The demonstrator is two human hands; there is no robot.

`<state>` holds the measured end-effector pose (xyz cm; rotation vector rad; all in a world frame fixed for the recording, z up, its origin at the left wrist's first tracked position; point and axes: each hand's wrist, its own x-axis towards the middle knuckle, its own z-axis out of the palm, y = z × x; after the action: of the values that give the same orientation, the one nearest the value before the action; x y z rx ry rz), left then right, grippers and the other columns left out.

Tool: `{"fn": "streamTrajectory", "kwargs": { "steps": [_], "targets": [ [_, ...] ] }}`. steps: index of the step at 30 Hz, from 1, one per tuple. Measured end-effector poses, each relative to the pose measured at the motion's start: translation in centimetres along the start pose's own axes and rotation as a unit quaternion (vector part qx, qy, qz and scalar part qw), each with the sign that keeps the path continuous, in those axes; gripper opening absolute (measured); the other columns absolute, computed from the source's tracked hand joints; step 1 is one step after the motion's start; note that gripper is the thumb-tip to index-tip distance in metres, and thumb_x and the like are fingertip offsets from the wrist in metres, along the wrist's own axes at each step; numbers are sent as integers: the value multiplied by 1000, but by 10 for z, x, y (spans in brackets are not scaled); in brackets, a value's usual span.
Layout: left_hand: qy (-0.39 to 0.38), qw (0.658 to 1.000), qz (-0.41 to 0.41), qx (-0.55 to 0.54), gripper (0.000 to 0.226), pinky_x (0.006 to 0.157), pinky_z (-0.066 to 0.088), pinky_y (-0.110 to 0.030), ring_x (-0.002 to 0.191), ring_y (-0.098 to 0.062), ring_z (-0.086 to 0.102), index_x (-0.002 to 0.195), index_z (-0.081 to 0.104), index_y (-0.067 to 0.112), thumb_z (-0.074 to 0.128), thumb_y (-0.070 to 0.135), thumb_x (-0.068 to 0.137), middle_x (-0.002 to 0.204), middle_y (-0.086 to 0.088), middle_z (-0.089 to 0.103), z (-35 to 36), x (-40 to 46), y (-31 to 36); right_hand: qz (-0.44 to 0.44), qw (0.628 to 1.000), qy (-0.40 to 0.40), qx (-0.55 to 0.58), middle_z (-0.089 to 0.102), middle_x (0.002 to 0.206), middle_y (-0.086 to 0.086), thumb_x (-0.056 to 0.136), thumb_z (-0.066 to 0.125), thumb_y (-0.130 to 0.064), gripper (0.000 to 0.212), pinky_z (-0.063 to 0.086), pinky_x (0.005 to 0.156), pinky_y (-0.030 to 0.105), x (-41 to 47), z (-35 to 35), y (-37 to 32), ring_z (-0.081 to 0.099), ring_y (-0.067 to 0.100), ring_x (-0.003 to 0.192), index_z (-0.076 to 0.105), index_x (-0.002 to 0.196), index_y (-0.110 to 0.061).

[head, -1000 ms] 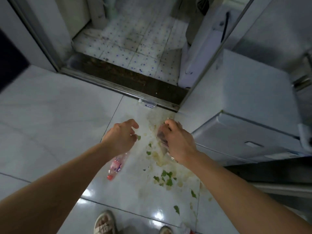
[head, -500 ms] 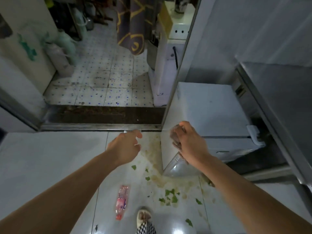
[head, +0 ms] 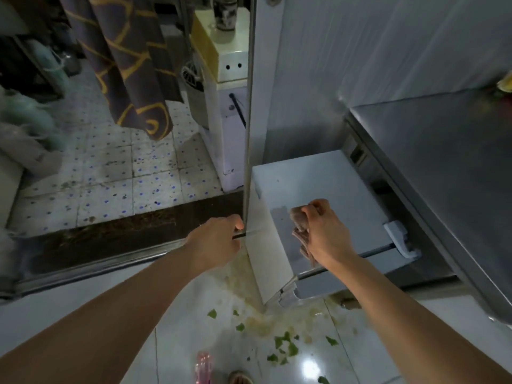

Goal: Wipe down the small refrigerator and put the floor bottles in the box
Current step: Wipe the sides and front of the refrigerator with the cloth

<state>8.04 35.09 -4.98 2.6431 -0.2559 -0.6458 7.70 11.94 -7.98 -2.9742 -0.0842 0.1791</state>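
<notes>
The small white refrigerator [head: 327,187] stands low at the right, beside a metal door frame. My right hand [head: 322,231] is shut on a crumpled pinkish-brown cloth [head: 299,225] and presses it on the fridge's top, near the front edge. A darker wet patch lies on the top just left of the cloth. My left hand [head: 214,241] rests against the fridge's left front corner, fingers curled at the frame; whether it grips anything is unclear. A clear bottle with a pink label [head: 204,368] lies on the floor at the bottom edge.
Green leaf scraps [head: 282,346] and a yellowish spill are spread over the white floor tiles in front of the fridge. A steel counter [head: 443,173] overhangs on the right. Beyond the dark threshold [head: 110,239] lies a dotted tile floor with a hanging curtain and a white appliance.
The view has risen from the floor toward the fridge. My right hand with the cloth went from the fridge's front corner onto its top. My left hand moved right to the fridge's corner.
</notes>
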Motion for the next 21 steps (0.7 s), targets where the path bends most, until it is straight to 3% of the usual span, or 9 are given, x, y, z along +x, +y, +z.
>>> {"fn": "streamTrajectory", "kwargs": {
  "steps": [6, 10, 14, 16, 21],
  "targets": [
    [-11, 998, 61, 5, 38, 95, 46, -38, 112, -21, 54, 128, 47, 24, 50, 24, 91, 129, -3, 54, -25, 68, -2, 64, 998, 15, 26, 36, 127, 5, 73, 79, -24, 57, 51, 70, 32, 35, -3, -11, 54, 25, 99, 49, 120, -15],
    [-41, 990, 134, 17, 36, 94, 46, -41, 110, -22, 54, 127, 46, 24, 50, 25, 91, 127, -4, 54, -35, 108, -16, 130, 990, 30, 47, 35, 130, 5, 78, 75, -20, 55, 56, 74, 37, 53, 4, -28, 55, 26, 101, 46, 124, -13],
    [-87, 967, 240, 6, 23, 87, 50, -43, 98, -22, 58, 113, 54, 20, 52, 17, 91, 111, -4, 60, -48, 136, -44, 214, 972, 83, 37, 41, 127, 4, 84, 68, -20, 40, 50, 67, 28, 55, 13, -59, 57, 25, 97, 54, 121, -14],
    [-118, 956, 268, 29, 26, 89, 49, -42, 102, -22, 56, 116, 54, 19, 53, 18, 91, 116, -3, 57, -61, 145, -59, 261, 961, 81, 40, 41, 128, 4, 84, 68, -25, 41, 45, 65, 27, 49, 16, -81, 57, 26, 98, 54, 121, -16],
    [-159, 932, 318, 75, 31, 91, 47, -41, 108, -22, 54, 121, 51, 18, 53, 23, 90, 123, -4, 55, -89, 153, -75, 358, 930, 60, 55, 38, 131, 4, 75, 75, -22, 53, 49, 69, 32, 27, 14, -127, 55, 28, 102, 51, 121, -15]
  ]
}}
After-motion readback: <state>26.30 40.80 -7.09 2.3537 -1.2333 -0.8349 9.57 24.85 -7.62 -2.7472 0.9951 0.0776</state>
